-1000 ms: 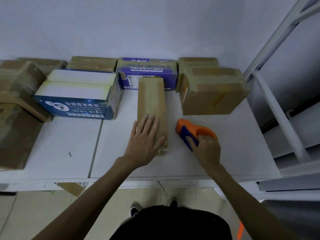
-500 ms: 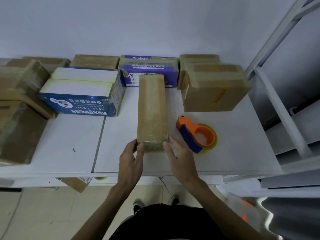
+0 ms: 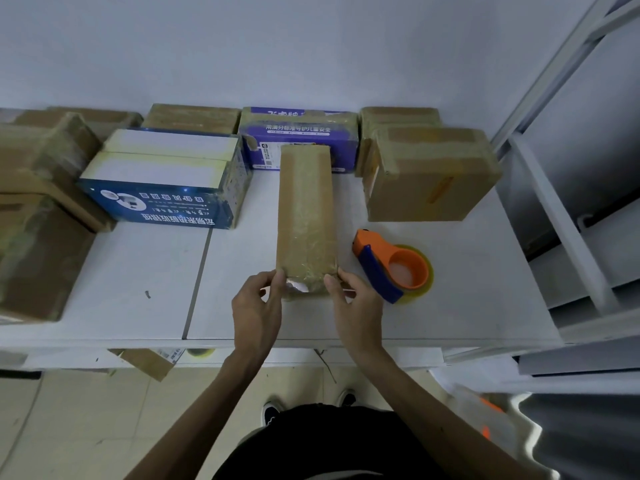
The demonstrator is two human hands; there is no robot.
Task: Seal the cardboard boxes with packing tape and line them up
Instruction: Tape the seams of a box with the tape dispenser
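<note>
Narrow box (image 3: pixel 305 216) near end pinched between left hand (image 3: pixel 257 308) and right hand (image 3: pixel 356 308).

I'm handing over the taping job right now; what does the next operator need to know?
Left hand and right hand each grip the near end of the narrow cardboard box, thumbs on its end face.
Tape dispenser lies unheld on the table, right of that box.
Done: tape covers the box's top; other taped boxes sit at the back.
Left: likely smooth the end tape, then push this box into line.
</note>
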